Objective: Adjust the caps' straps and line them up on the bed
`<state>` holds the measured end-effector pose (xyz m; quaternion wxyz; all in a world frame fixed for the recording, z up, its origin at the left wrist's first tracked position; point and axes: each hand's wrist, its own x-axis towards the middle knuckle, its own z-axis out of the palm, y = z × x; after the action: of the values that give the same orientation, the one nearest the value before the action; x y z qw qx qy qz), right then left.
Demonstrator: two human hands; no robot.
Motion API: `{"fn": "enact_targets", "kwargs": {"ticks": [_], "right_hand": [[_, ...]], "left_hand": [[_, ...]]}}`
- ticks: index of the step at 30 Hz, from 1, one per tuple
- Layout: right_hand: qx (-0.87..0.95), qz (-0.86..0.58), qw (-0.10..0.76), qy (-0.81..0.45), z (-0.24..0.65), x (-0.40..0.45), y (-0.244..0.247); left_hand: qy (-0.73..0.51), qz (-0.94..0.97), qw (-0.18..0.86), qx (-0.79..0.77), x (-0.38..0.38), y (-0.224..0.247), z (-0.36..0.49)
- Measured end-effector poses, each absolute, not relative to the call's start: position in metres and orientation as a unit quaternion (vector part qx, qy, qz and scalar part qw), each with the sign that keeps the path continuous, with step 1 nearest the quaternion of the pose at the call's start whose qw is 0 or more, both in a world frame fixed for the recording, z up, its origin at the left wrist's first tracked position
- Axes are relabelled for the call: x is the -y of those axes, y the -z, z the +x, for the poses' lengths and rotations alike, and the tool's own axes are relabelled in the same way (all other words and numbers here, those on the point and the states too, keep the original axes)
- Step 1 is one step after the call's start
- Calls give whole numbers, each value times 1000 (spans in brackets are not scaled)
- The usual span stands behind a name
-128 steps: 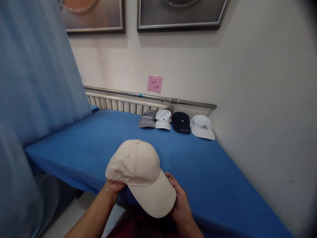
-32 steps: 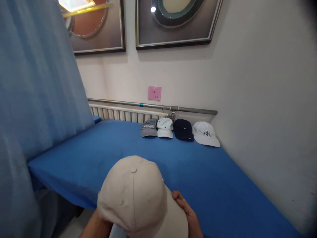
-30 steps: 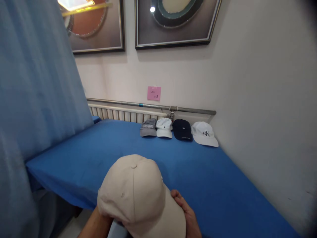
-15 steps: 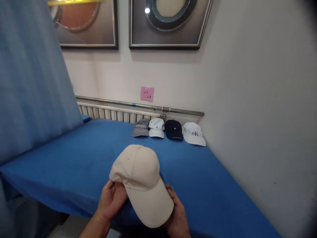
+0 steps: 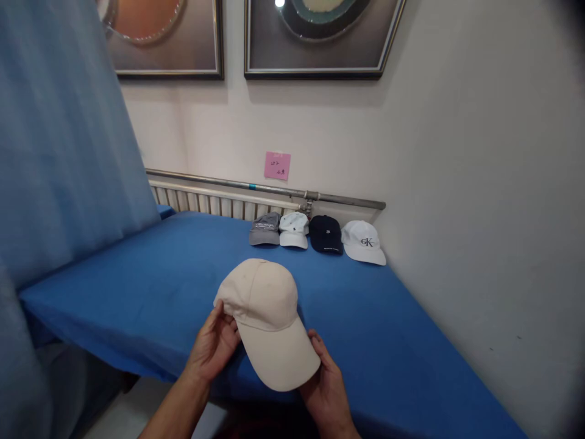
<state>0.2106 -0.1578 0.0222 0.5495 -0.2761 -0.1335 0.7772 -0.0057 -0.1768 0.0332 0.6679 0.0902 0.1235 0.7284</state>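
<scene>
A beige baseball cap [image 5: 267, 305] is held up over the near part of the blue-covered bed, its brim tilted down toward me and to the right. My left hand [image 5: 217, 341] grips the cap's left lower edge, thumb outside and fingers partly under it. At the brim's right edge, my right hand [image 5: 323, 381] is closed on it, with some fingers hidden beneath. Beyond it, a row of caps lies on the bed: a grey cap [image 5: 264, 230], a pale speckled cap [image 5: 294, 230], a black cap [image 5: 326, 233] and a white cap [image 5: 363, 242] with dark letters.
The blue bed cover [image 5: 137, 286] stretches across the view. A blue curtain [image 5: 68, 140] hangs at left. Behind the bed run a metal pipe [image 5: 219, 181] and a radiator [image 5: 201, 200]. The wall [image 5: 479, 183] borders the right side, and a pink note [image 5: 277, 166] is stuck above the pipe.
The beige cap has risen slightly in view and turned a little. My left hand's thumb now shows higher along its edge. The view has shifted slightly down and left.
</scene>
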Motion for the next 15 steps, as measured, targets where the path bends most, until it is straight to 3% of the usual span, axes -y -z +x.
{"fn": "enact_targets", "kwargs": {"ticks": [15], "right_hand": [[141,-287,533,-783,207,163,-33]], "left_hand": [[-703,103,696,-105,170,-14,-15]]}}
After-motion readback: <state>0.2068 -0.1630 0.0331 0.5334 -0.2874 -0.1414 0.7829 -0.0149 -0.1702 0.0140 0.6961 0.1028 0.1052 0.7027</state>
